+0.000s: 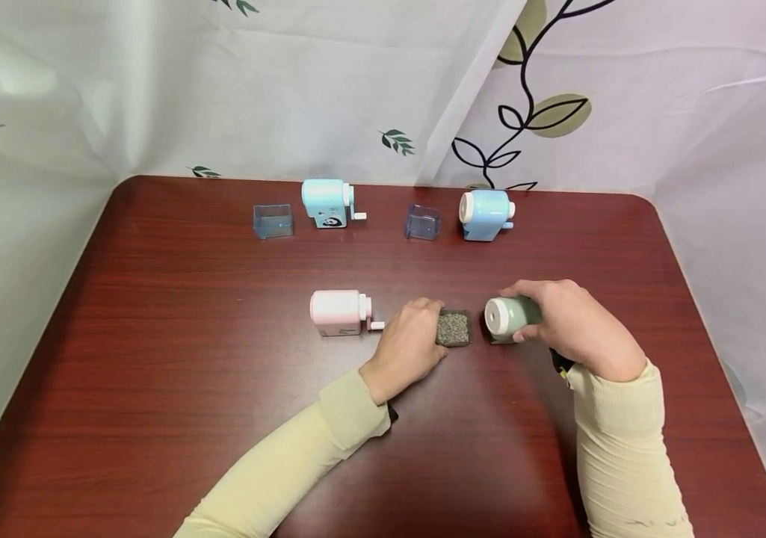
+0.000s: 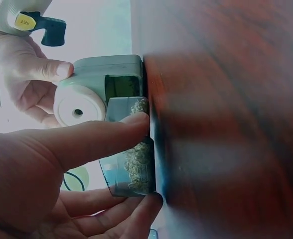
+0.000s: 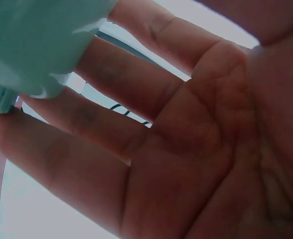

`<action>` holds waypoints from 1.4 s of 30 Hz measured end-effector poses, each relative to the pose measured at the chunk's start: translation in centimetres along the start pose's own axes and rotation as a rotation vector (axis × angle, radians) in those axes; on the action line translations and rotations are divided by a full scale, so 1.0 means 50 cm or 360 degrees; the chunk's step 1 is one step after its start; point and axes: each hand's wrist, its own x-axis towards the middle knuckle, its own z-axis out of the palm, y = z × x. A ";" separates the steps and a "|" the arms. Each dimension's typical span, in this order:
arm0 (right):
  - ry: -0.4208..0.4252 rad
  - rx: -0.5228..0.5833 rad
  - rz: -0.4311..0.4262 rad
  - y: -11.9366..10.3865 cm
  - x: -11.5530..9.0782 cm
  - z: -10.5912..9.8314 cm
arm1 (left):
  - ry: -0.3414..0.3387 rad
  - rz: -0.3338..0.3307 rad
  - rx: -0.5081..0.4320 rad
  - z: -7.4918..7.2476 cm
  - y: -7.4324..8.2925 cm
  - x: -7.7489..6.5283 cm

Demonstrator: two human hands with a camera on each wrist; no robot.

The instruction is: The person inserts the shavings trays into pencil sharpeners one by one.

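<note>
Cream sleeves (image 1: 628, 456) lie nearest, before a white leaf-print cloth (image 1: 322, 90) and a reddish-brown table (image 1: 120, 373). The left hand (image 1: 406, 344) and right hand (image 1: 574, 321) each grip something. A pink sharpener (image 1: 335, 308) stands beside the left hand; a pale-blue sharpener (image 1: 323, 198) and a deeper-blue sharpener (image 1: 488, 215) stand farther back. The right thumb and fingers curl round a green sharpener (image 1: 528, 309), its slot open. Just beside it, the left thumb and fingers pinch a clear drawer (image 2: 119, 174) on the tabletop. Two bluish drawers (image 1: 275, 230) sit near the blue sharpeners. Shavings (image 2: 139, 164) partly fill the pinched drawer.
</note>
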 end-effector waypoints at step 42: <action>0.0004 -0.0020 -0.0022 0.004 0.001 0.003 | -0.0069 0.0080 0.0050 0.020 0.043 0.036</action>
